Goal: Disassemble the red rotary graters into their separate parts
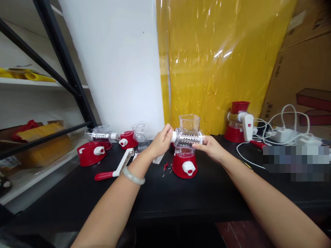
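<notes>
A rotary grater with a red base (184, 166) stands upright on the black table, a white knob (189, 168) at its front. Inside its clear housing lies a perforated metal grating drum (188, 139), and a clear square hopper (189, 123) rises above. My left hand (161, 140) has its fingers closed round the drum's white hub at the left end. At the other end, my right hand (210, 148) grips the housing, thumb along its front; the fingers behind are partly hidden. A crank handle with a red grip (103, 176) lies on the table left of my left forearm.
More grater parts, among them a red base (91, 154) and another red base (128, 139), stand to the left. An assembled grater (236, 124) is at the back right, beside white cables and chargers (283, 134). Small red and metal bits (166, 166) lie near the middle.
</notes>
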### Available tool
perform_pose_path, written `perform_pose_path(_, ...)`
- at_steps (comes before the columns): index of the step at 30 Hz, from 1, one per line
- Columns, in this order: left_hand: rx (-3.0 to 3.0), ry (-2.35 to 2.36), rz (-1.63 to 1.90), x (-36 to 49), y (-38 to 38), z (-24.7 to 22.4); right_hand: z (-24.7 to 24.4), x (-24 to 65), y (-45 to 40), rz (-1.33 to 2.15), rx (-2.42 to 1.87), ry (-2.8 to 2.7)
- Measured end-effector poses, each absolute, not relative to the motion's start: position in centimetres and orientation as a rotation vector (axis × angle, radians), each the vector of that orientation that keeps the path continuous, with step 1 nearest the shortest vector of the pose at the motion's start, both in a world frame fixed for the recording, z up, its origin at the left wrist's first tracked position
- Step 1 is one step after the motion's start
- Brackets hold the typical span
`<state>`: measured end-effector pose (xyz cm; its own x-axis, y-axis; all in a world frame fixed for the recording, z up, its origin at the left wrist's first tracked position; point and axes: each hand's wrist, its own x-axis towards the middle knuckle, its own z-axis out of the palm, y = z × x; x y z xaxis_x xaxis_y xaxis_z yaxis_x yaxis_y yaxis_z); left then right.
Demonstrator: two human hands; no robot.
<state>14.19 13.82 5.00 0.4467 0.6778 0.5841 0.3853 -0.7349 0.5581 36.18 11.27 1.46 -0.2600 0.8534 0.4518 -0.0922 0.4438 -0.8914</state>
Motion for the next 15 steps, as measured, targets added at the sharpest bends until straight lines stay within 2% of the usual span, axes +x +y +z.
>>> perform_pose_path(4, 2.290, 0.939, 1.227, 14.5, 14.2, 3.8, 1.3, 36.4, 11.3, 1.057, -0.677, -1.579)
perform_pose_path(7, 2.018, 1.102, 1.503, 12.9, 15.0, 3.8, 0.9, 37.4, 11.5, 1.027, -0.693, -1.552)
perform_pose_path(8, 1.817, 1.199, 1.714, 11.8, 15.3, 4.3, 0.7, 37.8, 11.5, 1.014, -0.705, -1.532)
perform_pose_path(11, 1.724, 1.073, 1.924, 8.7, 15.6, 6.6, 0.5, 38.7, 11.9, 0.996, -0.729, -1.493)
perform_pose_path(13, 1.804, 0.915, 1.883, 7.7, 15.4, 7.7, 0.5, 38.9, 12.3, 0.983, -0.733, -1.478)
perform_pose_path(15, 1.839, 0.894, 1.669, 7.9, 15.2, 7.8, 0.4, 39.0, 12.6, 0.965, -0.737, -1.457)
